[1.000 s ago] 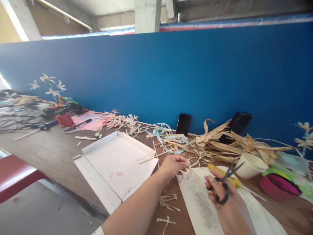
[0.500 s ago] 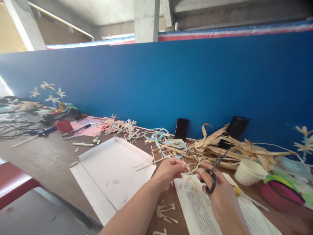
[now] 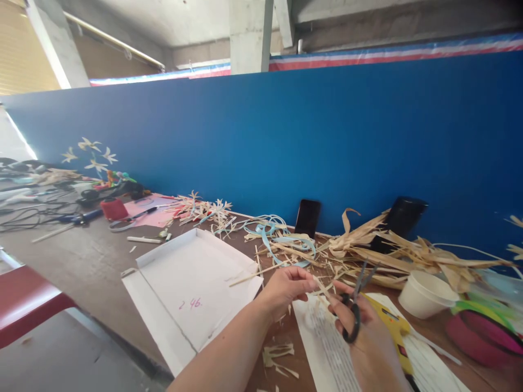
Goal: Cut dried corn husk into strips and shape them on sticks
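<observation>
My left hand (image 3: 288, 288) pinches one end of a narrow, pale dried-husk strip (image 3: 322, 287) between thumb and fingertips. Close to it, my right hand (image 3: 365, 329) has its thumb and fingertips at the strip's other end. A pair of dark-handled scissors (image 3: 361, 284) hangs on the right hand's fingers, blades apart and pointing up and away, clear of the strip. Both hands are above a printed sheet (image 3: 327, 348). Partly behind my right hand lies a yellow glue gun (image 3: 390, 324). Cut husk scraps (image 3: 280, 356) lie on the brown table left of the sheet.
A white box lid (image 3: 167, 305) with pink writing lies to the left. Dried husks (image 3: 443, 261), blue-and-pale ribbons (image 3: 269, 234) and a phone (image 3: 307, 218) are along the blue partition (image 3: 261, 136). A white cup (image 3: 427, 294) and pink container (image 3: 476, 337) stand at right.
The view has shifted slightly left. My hands have stayed close together at the strip, and my right hand has turned a little, with more of the glue gun showing behind it.
</observation>
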### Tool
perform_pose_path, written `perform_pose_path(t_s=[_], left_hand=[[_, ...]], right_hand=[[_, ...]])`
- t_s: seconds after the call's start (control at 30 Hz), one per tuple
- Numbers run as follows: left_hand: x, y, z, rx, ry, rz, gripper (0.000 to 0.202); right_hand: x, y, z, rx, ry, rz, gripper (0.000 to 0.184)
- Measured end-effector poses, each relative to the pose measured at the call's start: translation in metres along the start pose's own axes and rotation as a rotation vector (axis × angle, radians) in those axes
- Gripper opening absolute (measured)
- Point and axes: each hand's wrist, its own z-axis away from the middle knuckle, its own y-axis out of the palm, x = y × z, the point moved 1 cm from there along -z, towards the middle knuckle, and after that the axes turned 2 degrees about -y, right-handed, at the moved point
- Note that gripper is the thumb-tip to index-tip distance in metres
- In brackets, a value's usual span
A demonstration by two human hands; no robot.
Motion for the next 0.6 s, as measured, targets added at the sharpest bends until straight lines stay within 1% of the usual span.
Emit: perform_pose_path(t_s=[0.07,0.2,0.27,0.33,0.43,0.6], left_hand=[[0.0,0.001,0.001,0.021,-0.002,0.013,0.032],[-0.004,0.005,0.005,0.094,0.01,0.037,0.037],[-0.008,0.008,0.008,0.128,0.008,-0.017,0.039],[-0.011,0.011,0.012,0.184,0.008,-0.095,0.039],[-0.015,0.014,0.017,0.247,0.025,-0.144,0.037],[-0.013,0.014,0.015,0.241,0.036,-0.077,0.033]], right_hand=[[0.0,0.0,0.001,0.053,0.076,-0.088,0.049],[0.005,0.002,0.004,0.092,0.194,-0.312,0.044],[0.007,0.003,0.006,0.154,0.24,-0.428,0.037],[0.007,0.004,0.008,0.227,0.283,-0.524,0.027],[0.005,0.004,0.009,0.27,0.348,-0.604,0.015],[0.002,0.003,0.01,0.31,0.439,-0.646,0.015]])
